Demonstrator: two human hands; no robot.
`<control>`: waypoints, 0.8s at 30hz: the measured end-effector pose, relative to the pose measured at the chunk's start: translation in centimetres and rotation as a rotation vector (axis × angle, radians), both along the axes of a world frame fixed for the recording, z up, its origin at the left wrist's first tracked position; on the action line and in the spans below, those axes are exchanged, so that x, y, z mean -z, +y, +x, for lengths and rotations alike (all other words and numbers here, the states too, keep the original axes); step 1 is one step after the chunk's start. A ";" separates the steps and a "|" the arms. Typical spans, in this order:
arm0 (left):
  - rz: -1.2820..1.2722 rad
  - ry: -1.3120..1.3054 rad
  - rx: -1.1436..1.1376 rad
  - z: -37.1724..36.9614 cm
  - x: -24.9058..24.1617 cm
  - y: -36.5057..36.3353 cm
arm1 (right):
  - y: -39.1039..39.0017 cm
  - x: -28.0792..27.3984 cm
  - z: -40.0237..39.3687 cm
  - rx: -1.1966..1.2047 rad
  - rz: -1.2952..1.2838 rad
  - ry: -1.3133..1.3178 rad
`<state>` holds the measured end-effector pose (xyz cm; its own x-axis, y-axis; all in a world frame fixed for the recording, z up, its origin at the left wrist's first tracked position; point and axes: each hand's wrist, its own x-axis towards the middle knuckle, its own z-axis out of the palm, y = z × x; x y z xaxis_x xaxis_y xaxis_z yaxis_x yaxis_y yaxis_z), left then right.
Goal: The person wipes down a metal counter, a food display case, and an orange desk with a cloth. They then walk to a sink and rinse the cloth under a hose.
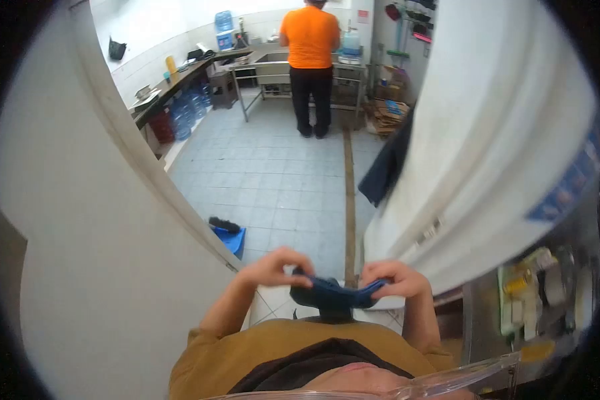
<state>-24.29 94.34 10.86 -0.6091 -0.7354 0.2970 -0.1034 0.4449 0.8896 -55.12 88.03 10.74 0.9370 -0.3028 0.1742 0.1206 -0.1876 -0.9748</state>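
A dark blue piece of cloth (340,298), perhaps a garment or cap, is held up in front of my chest. My left hand (278,268) pinches its left end between thumb and fingers. At the other end, my right hand (398,279) is closed on the fabric near its edge. The cloth sags a little between the two hands, and its exact kind cannot be made out. Below it shows a bit of the tiled floor (267,308).
Before me is a doorway with a white door (473,133) at right. A blue dustpan (232,240) lies by the left jamb. A person in an orange shirt (310,37) stands at the far sink (273,59). Dark clothing (387,163) hangs beside the door; a cluttered counter (487,320) is at right.
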 end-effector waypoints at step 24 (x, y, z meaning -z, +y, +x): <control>0.790 0.413 -1.276 36.4 22.3 -44.4 | -58.6 23.5 48.8 0.085 0.383 0.491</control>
